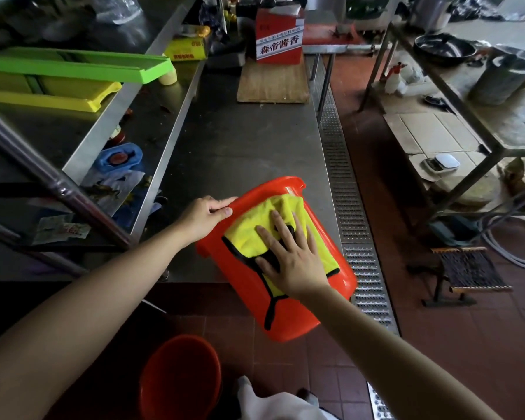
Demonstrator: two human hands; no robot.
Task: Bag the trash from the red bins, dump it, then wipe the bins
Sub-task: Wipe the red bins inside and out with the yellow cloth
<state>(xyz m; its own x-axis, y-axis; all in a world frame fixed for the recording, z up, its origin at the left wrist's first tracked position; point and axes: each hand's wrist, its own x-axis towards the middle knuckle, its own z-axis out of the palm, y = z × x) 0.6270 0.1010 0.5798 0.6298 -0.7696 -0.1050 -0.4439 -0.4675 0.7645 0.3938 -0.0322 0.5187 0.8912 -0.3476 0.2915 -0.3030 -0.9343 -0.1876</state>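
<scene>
A red bin (249, 292) lies on its side over the near edge of the steel table (240, 140), its rim pointing away from me. My left hand (205, 215) grips the rim at its left side. A yellow cloth (249, 237) with black edging is spread on the bin's outer wall. My right hand (288, 256) presses flat on the cloth with fingers spread. A second red bin (179, 377) stands on the tiled floor below, near my feet.
A wooden board (273, 83) and a red carton (279, 34) sit at the table's far end. Green and yellow trays (73, 74) lie on the left shelf. A metal floor drain (349, 213) runs along the table's right side. A small stool (467, 274) stands on the right.
</scene>
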